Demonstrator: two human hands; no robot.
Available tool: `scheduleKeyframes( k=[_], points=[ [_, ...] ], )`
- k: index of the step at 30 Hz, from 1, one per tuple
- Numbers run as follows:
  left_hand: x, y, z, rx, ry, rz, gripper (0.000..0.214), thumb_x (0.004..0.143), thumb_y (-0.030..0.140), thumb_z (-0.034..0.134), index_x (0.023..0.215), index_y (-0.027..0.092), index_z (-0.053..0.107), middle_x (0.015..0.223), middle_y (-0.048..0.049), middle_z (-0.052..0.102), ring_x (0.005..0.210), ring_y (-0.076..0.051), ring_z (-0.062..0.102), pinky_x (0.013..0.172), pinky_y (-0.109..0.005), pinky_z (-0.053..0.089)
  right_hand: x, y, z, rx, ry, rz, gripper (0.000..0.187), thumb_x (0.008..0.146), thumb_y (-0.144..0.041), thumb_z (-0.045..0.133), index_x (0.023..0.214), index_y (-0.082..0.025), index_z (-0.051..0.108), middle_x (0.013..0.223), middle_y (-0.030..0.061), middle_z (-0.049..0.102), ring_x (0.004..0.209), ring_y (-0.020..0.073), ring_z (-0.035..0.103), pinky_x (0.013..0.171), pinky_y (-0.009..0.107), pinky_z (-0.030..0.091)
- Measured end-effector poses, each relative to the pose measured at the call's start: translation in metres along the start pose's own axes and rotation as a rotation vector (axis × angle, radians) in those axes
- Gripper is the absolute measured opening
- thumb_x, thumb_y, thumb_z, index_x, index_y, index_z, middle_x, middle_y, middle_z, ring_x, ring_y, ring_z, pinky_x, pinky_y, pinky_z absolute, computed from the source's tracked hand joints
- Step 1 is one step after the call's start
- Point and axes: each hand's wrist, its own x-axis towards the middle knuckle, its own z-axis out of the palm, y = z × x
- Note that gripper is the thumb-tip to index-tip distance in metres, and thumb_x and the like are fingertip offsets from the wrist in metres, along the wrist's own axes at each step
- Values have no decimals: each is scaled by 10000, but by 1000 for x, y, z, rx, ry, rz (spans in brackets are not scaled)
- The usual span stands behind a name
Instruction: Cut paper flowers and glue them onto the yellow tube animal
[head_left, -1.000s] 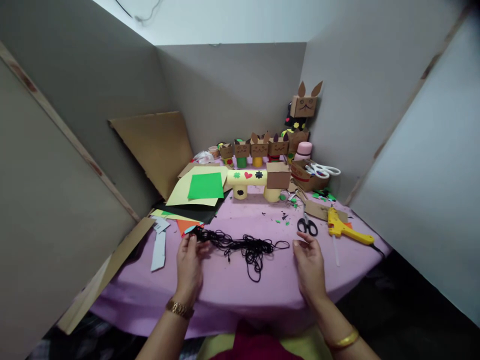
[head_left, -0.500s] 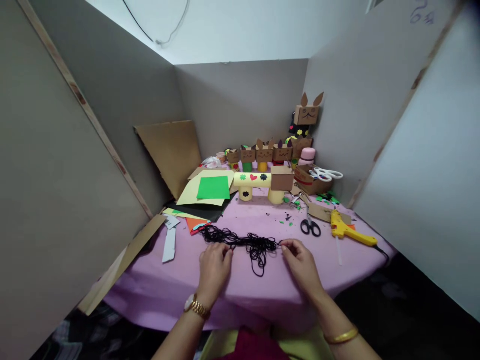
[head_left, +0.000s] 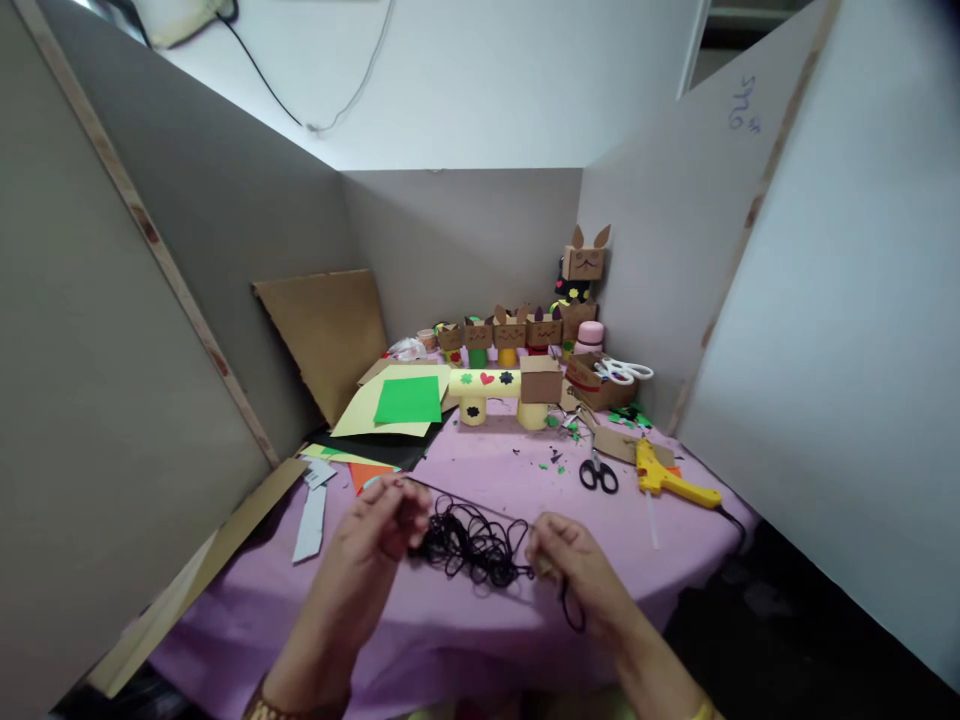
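Head view: the tangled black thread bundle (head_left: pixel 474 545) lies crosswise between both hands, left fingers (head_left: pixel 401 515) and right fingers (head_left: pixel 546 552) pinched on its ends.

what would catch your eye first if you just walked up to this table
First the tangle of black string near the front edge of the purple tablecloth, pinched between the left hand and the right hand. Behind it stands a yellow tube animal with a cardboard head, and a yellow glue gun lies to the right.
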Motion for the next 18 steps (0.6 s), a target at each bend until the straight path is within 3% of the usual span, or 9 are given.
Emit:
scheduleKeyframes(
  k=[3,6,8,11,15,18],
  points=[
    [11,14,-16,-203,225,29,115,793,128,568,682,139,595,688,-1,647,540,-83,587,444,-150,477,5,-7,-26,184,159,-10,342,673,-448,753,604,-175,560,377,-120,323,367,40,288,414,175,265],
    [20,24,-33,-336,391,-6,300,877,69,366,686,130,589,808,-55,689,584,-89,634,458,-151,516,6,-14,-44,321,198,55,345,638,-428,786,601,-168,562,377,-121,366,357,32,326,496,197,385],
    [25,32,-45,-445,460,-12,378,902,58,286,670,141,573,751,-46,687,583,-80,639,469,-134,524,6,-17,-52,472,211,98,363,611,-406,807,579,-176,527,385,-126,374,363,34,342,545,214,428],
    [32,48,-61,-515,575,148,393,923,69,266,648,161,533,601,11,640,564,-64,627,498,-120,529,8,-18,-63,600,250,74,377,608,-338,814,562,-189,471,390,-139,343,354,33,307,531,211,428],
    [41,62,-84,-447,805,299,351,900,86,329,601,165,495,511,34,586,481,-58,547,426,-133,483,12,-16,-71,460,337,-15,344,678,-402,740,584,-201,476,410,-129,337,320,37,217,404,210,322],
    [43,62,-103,-347,751,369,317,867,89,373,588,189,485,502,45,562,479,-85,522,431,-182,473,13,-10,-71,255,484,-106,306,687,-430,703,618,-220,491,452,-92,420,339,73,314,376,228,283]
  ],
)
